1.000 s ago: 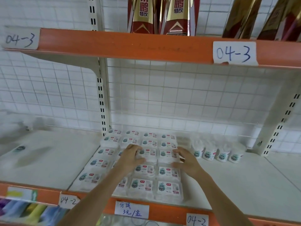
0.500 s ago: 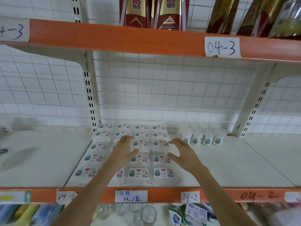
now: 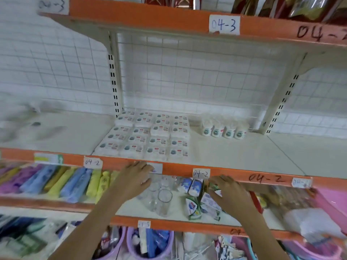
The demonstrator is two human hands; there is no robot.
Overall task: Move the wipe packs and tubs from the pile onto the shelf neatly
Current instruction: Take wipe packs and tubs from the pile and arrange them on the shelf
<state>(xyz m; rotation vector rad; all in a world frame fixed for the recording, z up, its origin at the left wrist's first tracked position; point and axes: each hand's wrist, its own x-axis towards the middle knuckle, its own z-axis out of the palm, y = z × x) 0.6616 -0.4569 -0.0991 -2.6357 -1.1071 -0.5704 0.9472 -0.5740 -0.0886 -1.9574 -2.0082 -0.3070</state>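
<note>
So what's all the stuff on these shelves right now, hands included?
wipe packs: about twenty, white with small labels, in a tidy block on the 04-2 shelf
wipe tubs: four in the front row, white, right of the packs, more perhaps behind
shelf edges: orange, with handwritten paper tags
drinking glasses: several, clear, shelf below
soap packs: a few, white, blue and green, right of the glasses
long soft packs: many, purple, blue, yellow, lower shelf on the left
buckets: two, lilac, bottom level
left hand: fingers relaxed, holding nothing, in front of the shelf edge
right hand: at the soap packs; grip unclear
</note>
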